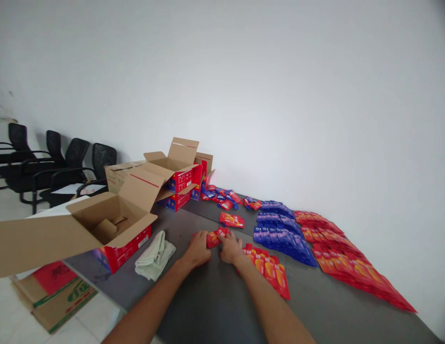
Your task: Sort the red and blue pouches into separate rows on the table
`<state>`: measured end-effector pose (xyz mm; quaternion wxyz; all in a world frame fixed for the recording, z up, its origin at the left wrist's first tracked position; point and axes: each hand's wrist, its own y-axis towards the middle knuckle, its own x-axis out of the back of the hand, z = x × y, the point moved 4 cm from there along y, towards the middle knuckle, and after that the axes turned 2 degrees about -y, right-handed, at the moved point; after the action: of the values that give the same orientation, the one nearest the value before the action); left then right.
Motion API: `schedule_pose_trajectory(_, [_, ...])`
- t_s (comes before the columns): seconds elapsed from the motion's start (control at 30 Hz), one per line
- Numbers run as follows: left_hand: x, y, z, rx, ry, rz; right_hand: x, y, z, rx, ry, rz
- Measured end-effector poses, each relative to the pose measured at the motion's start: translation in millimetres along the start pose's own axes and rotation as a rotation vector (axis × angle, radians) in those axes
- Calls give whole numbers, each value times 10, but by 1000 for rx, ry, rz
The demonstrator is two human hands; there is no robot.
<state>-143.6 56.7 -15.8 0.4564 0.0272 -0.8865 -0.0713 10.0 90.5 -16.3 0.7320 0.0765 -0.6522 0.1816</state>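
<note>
Low over the dark table, a small red pouch with an orange print (213, 239) lies between my two hands. My left hand (200, 249) is closed on its left end. The fingers of my right hand (230, 247) are closed at its right end; part of the pouch is hidden by them. Just beyond, another red pouch (232, 220) lies flat on the table. To the right of my right hand, partly behind that forearm, is an overlapping row of red pouches (270, 268). Farther right are stacked rows of blue pouches (279, 237).
More red pouches (340, 258) overlap in rows along the wall. Loose red and blue pouches (225, 204) are heaped at the back. A folded pale cloth (155, 256) lies left of my arm, beside an open carton (132, 248). More open cartons (182, 179) and black chairs (74, 155) stand behind.
</note>
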Motion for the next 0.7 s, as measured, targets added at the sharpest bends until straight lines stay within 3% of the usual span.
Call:
schedule_pose_trajectory(0.1, [45, -35, -86, -6, 159, -71, 0, -127, 32, 19, 7, -7])
schedule_pose_trajectory(0.17, [8, -12, -140, -15, 198, -55, -1, -218, 41, 24, 23, -22])
schedule_pose_trajectory(0.33, [-109, 99, -215, 20, 120, -63, 67, -526, -37, 29, 117, -197])
schedule_pose_trajectory(0.53, [-217, 183, -342, 38, -183, -107, 190, -898, -338, -24, 331, -574])
schedule_pose_trajectory(0.6, [-315, 171, -428, 65, -431, -48, 189, -968, -471, -60, 474, -658])
schedule_pose_trajectory(0.7, [-488, 110, -672, 45, -844, 135, 163, -1033, -653, -106, 746, -677])
